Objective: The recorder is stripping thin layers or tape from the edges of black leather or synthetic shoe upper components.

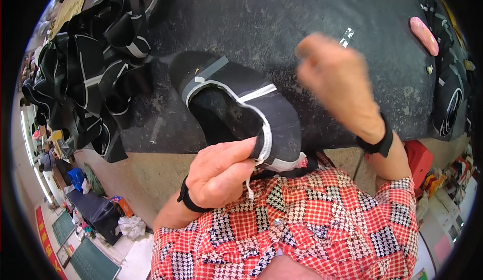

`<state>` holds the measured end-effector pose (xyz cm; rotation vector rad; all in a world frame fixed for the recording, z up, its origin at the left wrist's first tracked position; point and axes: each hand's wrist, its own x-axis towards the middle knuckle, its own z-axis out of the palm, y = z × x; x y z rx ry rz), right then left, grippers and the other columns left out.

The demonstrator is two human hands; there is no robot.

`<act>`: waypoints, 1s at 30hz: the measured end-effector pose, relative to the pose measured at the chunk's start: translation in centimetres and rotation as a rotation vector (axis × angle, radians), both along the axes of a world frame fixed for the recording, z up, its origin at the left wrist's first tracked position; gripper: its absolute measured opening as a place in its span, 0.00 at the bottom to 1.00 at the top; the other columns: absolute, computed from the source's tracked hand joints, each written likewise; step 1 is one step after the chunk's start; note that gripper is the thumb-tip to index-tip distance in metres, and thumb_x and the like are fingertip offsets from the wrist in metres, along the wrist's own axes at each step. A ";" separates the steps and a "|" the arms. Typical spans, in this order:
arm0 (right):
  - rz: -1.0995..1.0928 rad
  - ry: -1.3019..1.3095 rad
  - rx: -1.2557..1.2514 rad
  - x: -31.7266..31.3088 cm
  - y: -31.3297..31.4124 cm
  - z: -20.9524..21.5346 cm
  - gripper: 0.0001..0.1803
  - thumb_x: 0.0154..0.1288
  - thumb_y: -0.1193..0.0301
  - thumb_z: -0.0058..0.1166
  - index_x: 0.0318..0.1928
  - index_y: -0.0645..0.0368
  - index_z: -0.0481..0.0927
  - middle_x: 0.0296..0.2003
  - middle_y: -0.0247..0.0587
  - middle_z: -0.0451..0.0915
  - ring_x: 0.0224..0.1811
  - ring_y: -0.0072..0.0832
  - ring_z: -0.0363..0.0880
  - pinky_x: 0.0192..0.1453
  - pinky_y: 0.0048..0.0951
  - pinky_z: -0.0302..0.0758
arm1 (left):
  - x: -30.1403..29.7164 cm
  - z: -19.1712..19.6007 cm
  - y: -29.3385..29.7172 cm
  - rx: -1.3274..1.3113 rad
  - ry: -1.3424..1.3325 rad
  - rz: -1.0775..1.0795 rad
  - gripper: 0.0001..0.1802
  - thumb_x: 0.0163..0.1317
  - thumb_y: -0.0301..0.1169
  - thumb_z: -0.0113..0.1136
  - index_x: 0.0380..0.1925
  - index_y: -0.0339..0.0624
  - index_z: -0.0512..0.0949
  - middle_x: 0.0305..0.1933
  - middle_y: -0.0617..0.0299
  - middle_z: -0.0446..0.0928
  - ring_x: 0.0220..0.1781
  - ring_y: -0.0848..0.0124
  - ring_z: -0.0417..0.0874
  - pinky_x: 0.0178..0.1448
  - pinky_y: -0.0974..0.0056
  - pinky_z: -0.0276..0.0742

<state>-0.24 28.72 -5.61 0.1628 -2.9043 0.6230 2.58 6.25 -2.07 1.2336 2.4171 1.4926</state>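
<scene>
A black shoe upper (285, 121) with white edging round its opening lies on the dark worktop in front of me, its near end close to my body. My left hand (219, 172) pinches the edge of the opening at that near end, between thumb and fingers. A white cord (249, 185) hangs down beside these fingertips. One white strip (257, 93) crosses the upper's side, and a grey strip (211, 69) lies across its far part. My right hand (334, 74) is raised to the right, apart from the upper. Its fingers look curled but are smeared by motion.
A pile of black shoe uppers (93, 59) with white edging covers the worktop's left side. More black pieces (448, 104) lie along its right edge, near a pink oblong thing (424, 36). A shiny strip (347, 37) lies beyond my right hand. Something red (418, 159) stands below the right edge.
</scene>
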 end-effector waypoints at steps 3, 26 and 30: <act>0.063 0.183 -0.489 1.4 -0.5 5.3 0.10 0.48 0.75 0.56 0.35 0.62 0.77 0.26 0.39 0.76 0.23 0.26 0.75 0.26 0.25 0.72 | 0.9 -1.3 -0.7 0.103 -0.083 0.104 0.09 0.54 0.18 0.57 0.33 0.34 0.68 0.41 0.38 0.76 0.36 0.60 0.80 0.38 0.63 0.75; 0.295 0.491 -0.479 4.9 -5.9 3.0 0.21 0.40 0.78 0.66 0.40 0.62 0.78 0.37 0.42 0.74 0.31 0.27 0.75 0.31 0.23 0.75 | 0.0 -0.6 1.5 0.301 -0.520 0.172 0.11 0.56 0.15 0.56 0.40 0.34 0.73 0.41 0.62 0.73 0.43 0.78 0.76 0.45 0.74 0.74; 0.332 0.547 -0.497 4.5 -4.9 2.7 0.19 0.41 0.81 0.64 0.38 0.62 0.77 0.33 0.42 0.76 0.29 0.30 0.77 0.30 0.24 0.75 | -0.6 -1.3 0.8 0.504 -0.724 0.053 0.16 0.55 0.12 0.54 0.45 0.34 0.71 0.45 0.59 0.73 0.44 0.76 0.76 0.46 0.71 0.74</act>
